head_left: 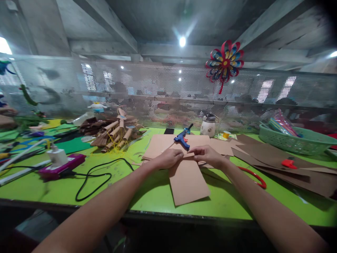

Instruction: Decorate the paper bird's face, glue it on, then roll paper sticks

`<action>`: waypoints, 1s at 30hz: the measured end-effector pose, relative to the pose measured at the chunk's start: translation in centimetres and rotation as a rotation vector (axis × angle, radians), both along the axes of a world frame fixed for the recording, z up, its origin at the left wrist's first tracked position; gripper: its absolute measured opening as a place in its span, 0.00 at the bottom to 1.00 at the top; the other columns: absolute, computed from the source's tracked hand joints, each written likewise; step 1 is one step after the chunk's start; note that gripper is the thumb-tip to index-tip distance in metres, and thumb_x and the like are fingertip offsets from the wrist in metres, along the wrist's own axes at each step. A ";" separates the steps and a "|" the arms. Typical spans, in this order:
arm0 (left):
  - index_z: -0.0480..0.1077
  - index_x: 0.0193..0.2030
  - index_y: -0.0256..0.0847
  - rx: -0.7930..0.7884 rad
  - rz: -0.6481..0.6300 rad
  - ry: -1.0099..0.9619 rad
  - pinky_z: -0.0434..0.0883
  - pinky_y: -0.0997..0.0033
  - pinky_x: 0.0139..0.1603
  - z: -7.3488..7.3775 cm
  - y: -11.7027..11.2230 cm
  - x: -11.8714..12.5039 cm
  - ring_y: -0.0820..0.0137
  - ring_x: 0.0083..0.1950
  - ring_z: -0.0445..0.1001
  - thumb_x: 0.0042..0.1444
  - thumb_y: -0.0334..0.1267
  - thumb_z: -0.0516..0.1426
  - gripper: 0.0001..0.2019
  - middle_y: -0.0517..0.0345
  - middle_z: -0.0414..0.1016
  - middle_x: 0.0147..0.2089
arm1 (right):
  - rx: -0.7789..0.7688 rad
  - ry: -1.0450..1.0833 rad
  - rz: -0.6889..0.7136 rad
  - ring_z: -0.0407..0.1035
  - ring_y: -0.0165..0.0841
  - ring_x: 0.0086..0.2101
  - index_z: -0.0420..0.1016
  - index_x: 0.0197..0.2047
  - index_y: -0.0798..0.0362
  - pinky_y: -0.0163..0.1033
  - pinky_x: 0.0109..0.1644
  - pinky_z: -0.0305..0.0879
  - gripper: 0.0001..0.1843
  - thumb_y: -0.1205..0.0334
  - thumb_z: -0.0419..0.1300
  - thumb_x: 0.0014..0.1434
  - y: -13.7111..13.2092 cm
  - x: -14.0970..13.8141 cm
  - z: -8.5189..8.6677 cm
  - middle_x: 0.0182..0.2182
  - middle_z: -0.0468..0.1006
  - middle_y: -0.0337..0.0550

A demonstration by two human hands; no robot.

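Observation:
A tan paper sheet (189, 182) lies towards me on the green table, its far edge between my two hands. My left hand (172, 158) is closed at the far left corner of this sheet, fingers curled on it. At the far right corner my right hand (209, 155) pinches the edge between thumb and fingers. Just beyond my hands a blue glue gun (181, 140) rests on larger tan paper sheets (155, 144). Some of the far edge is hidden under my fingers.
Left: a purple power strip (63, 167) with a black cable (110, 174), and bundled brown paper rolls (116, 131). Right: brown sheets (273, 158), red-handled scissors (255, 177) partly hidden, and a green basket (297, 140). Behind stand a white jar (207, 126) and a perforated metal screen (158, 88).

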State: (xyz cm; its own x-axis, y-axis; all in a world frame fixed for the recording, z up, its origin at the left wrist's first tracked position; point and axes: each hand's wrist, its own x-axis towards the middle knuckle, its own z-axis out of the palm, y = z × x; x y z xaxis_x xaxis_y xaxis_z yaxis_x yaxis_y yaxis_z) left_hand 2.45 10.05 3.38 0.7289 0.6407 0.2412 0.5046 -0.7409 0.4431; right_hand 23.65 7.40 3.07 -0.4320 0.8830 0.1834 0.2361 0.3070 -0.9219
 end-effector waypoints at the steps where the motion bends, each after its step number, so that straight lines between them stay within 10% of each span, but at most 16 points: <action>1: 0.62 0.27 0.38 -0.017 -0.015 -0.017 0.58 0.75 0.31 -0.1 0.2 -0.1 0.73 0.29 0.61 0.59 0.45 0.41 0.17 0.60 0.62 0.27 | 0.000 0.016 -0.004 0.61 0.27 0.25 0.73 0.43 0.59 0.34 0.29 0.57 0.19 0.61 0.61 0.46 0.1 0.0 -0.2 0.24 0.68 0.38; 20: 0.63 0.26 0.35 -0.247 -0.033 -0.191 0.57 0.76 0.27 0.2 0.0 0.3 0.74 0.27 0.58 0.55 0.53 0.45 0.21 0.61 0.60 0.25 | 0.093 0.138 -0.171 0.54 0.23 0.20 0.75 0.35 0.59 0.31 0.24 0.49 0.13 0.61 0.58 0.46 0.3 -1.4 -1.0 0.19 0.66 0.35; 30: 0.70 0.37 0.33 -0.611 0.046 -0.296 0.60 0.75 0.28 -1.5 0.6 0.3 0.74 0.27 0.63 0.50 0.56 0.51 0.24 0.55 0.69 0.29 | 0.092 0.107 -0.259 0.52 0.23 0.17 0.73 0.31 0.56 0.30 0.19 0.45 0.10 0.59 0.57 0.47 0.0 -2.5 -1.8 0.17 0.65 0.35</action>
State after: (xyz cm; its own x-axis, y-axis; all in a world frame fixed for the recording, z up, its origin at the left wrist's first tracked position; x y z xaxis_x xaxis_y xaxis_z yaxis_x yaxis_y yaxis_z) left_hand 2.75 10.66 1.90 0.6564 0.7543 0.0110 0.3230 -0.2941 0.8995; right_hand 21.18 7.40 1.25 -0.1682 0.9391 0.2998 0.2209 0.3323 -0.9169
